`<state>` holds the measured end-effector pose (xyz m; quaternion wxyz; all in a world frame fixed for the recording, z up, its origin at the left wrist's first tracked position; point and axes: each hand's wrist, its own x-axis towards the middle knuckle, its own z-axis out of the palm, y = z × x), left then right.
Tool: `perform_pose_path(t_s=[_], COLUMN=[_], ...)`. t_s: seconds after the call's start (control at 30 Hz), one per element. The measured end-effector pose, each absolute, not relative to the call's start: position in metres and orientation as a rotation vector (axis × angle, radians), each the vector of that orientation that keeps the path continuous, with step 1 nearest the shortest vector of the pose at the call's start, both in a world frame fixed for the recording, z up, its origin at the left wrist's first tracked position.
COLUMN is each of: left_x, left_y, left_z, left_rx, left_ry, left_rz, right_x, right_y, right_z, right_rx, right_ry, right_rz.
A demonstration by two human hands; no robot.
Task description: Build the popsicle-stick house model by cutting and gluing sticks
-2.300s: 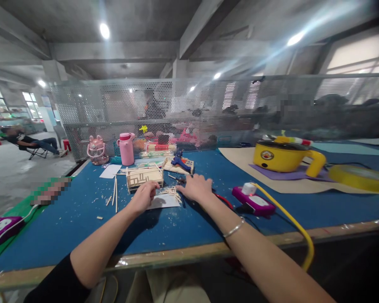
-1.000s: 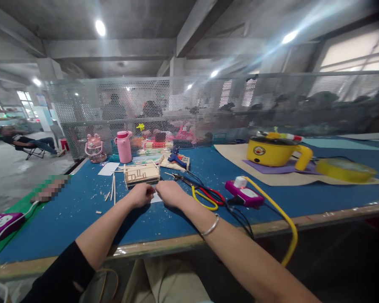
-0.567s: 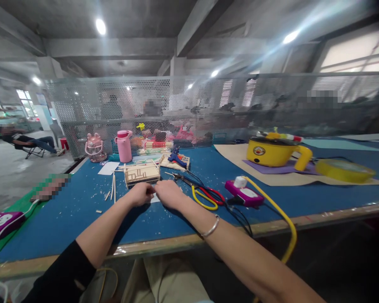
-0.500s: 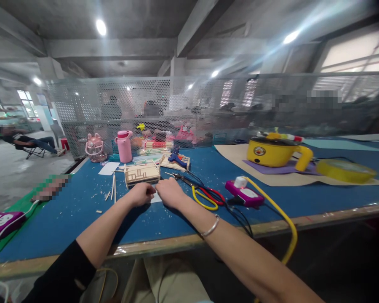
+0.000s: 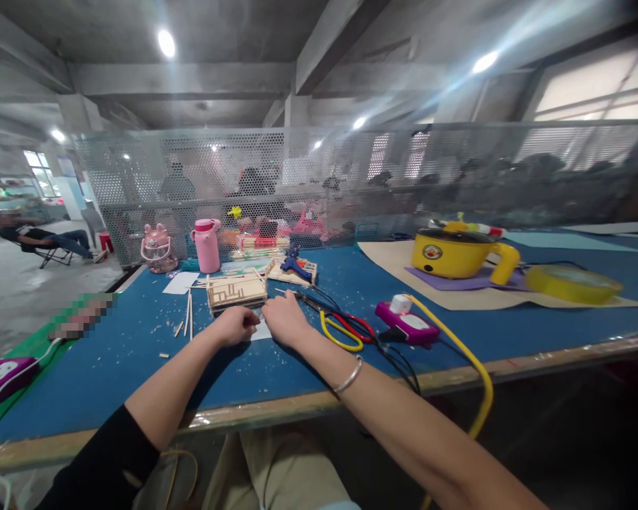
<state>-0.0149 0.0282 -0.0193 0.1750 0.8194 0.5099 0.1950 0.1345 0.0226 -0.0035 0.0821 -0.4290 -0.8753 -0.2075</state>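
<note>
My left hand [image 5: 236,326] is over the table with its fingers curled and thumb and fingertips close together; anything between them is too small to make out. Close beside it, my right hand [image 5: 284,320] is closed, its fingertips pointing down and hidden behind the hand. Partly under both hands lies a small white paper [image 5: 260,331]. Just behind them stands a small structure of pale wooden sticks [image 5: 237,290]. Scissors with red and yellow handles [image 5: 342,340] lie to the right of my right hand.
Loose wooden sticks [image 5: 189,315] and crumbs lie left. Behind are a blue glue gun [image 5: 296,266], a pink bottle [image 5: 207,248] and a clear pink jug [image 5: 158,249]. To the right are a purple power strip [image 5: 415,328], yellow cable [image 5: 460,348] and yellow electric pot [image 5: 449,255].
The view has shifted slightly, moving the scene a little left. Both hands keep nearly the same pose beside each other over the white paper.
</note>
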Motion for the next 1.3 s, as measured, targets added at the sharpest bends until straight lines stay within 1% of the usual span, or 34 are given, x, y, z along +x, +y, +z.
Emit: perform_pose_path(t_s=[0.1, 0.23, 0.37, 0.47, 0.57, 0.7, 0.83, 0.97, 1.3], left_x=[-0.016, -0.015, -0.014, -0.014, -0.015, -0.017, -0.02, -0.023, -0.022], left_y=[0.029, 0.028, 0.025, 0.025, 0.027, 0.029, 0.03, 0.031, 0.031], left_z=[-0.019, -0.018, -0.016, -0.017, -0.02, -0.023, -0.025, -0.03, -0.028], left_rx=[2.353, 2.322, 2.34, 2.316, 2.303, 2.304, 2.339, 2.365, 2.37], left_ry=[1.449, 1.445, 1.481, 1.478, 1.441, 1.422, 1.36, 1.29, 1.319], left_rz=[0.538, 0.542, 0.538, 0.597, 0.64, 0.646, 0.664, 0.706, 0.676], right_x=[0.134, 0.134, 0.135, 0.135, 0.134, 0.135, 0.137, 0.137, 0.135], right_y=[0.023, 0.024, 0.024, 0.024, 0.023, 0.021, 0.02, 0.021, 0.018], right_z=[-0.004, -0.004, -0.005, -0.006, -0.005, -0.002, 0.0, -0.002, 0.001], right_rx=[-1.214, -1.269, -1.216, -1.262, -1.21, -1.319, -1.355, -1.258, -1.317], right_ry=[-2.648, -2.618, -2.639, -2.609, -2.657, -2.607, -2.559, -2.642, -2.665], right_rz=[-0.631, -0.626, -0.615, -0.621, -0.616, -0.615, -0.555, -0.495, -0.55])
